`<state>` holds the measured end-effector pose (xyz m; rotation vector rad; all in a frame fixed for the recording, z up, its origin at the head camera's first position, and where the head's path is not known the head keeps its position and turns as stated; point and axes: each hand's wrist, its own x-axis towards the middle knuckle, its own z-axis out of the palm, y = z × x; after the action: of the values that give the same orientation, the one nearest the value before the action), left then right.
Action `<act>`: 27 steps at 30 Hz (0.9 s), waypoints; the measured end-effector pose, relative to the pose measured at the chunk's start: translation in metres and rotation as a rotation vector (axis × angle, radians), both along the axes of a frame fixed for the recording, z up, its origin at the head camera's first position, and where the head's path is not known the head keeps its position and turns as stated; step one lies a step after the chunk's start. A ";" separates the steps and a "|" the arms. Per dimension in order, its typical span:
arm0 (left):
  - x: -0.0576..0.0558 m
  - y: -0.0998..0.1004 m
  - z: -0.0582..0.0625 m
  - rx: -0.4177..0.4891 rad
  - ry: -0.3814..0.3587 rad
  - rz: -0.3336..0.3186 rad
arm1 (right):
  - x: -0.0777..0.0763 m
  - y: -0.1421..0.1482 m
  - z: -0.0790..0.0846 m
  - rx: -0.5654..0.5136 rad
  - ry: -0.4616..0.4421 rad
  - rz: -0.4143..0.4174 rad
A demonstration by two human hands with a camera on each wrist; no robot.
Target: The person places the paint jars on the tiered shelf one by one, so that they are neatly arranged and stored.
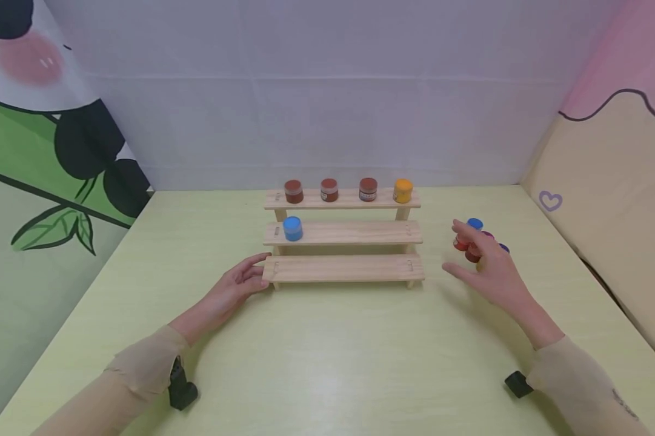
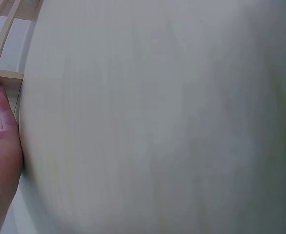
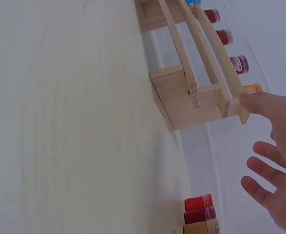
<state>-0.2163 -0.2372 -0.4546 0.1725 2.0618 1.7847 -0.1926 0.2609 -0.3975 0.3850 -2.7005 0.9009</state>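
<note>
A three-step wooden rack [image 1: 343, 268] stands on the table. My left hand [image 1: 233, 290] grips the left end of its lowest step, with the thumb in front and the other fingers partly hidden behind the wood. Over at the right, my right hand [image 1: 493, 272] hovers above a cluster of small paint jars, its fingers spread and holding nothing. A blue-lidded jar [image 1: 474, 223] and a red jar [image 1: 460, 243] show past its fingers; the others are partly covered. In the right wrist view, red and yellow jars [image 3: 195, 228] sit below the hand.
The top step carries brownish-red jars [image 1: 329, 190] and a yellow jar [image 1: 403, 191] at its right end. On the middle step's left end is a light blue jar [image 1: 292, 229]. A pale cloth wall [image 1: 332, 121] rises behind the table [image 1: 327, 357], with printed cloths at both sides.
</note>
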 end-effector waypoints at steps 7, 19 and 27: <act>0.000 0.001 0.002 -0.018 -0.008 0.002 | 0.002 0.022 -0.002 0.031 -0.072 -0.015; -0.001 0.001 0.001 -0.020 -0.014 0.006 | 0.002 0.052 -0.013 0.045 -0.134 -0.047; 0.000 0.001 0.001 -0.017 -0.014 0.012 | 0.005 0.060 -0.017 0.108 -0.250 -0.062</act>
<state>-0.2167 -0.2358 -0.4536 0.1419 2.0716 1.7700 -0.1881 0.3208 -0.4141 0.2207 -2.9796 0.8385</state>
